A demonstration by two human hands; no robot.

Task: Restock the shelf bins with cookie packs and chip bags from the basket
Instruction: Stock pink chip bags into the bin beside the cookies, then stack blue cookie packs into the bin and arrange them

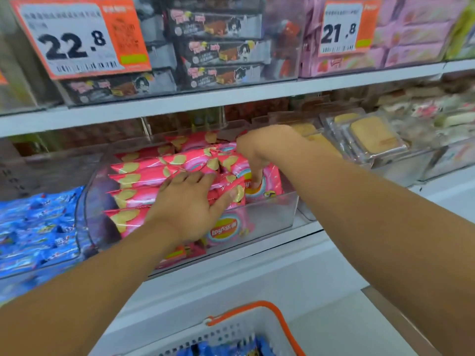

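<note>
A clear shelf bin (272,219) on the middle shelf holds several pink chip bags (144,173), standing in rows. My left hand (189,204) lies flat with spread fingers on the front bags and presses on them. My right hand (259,150) reaches in from above at the bin's right side, its fingers pointing straight down onto a pink bag (272,183) there. At the bottom edge, a white basket (239,330) with an orange handle holds blue packs (205,349), only partly visible.
A bin of blue cookie packs (38,227) sits left of the chip bin. Clear-wrapped yellow biscuit packs (372,137) fill the bin to the right. The upper shelf carries black packs (221,52), pink packs (411,34) and two price tags (74,39).
</note>
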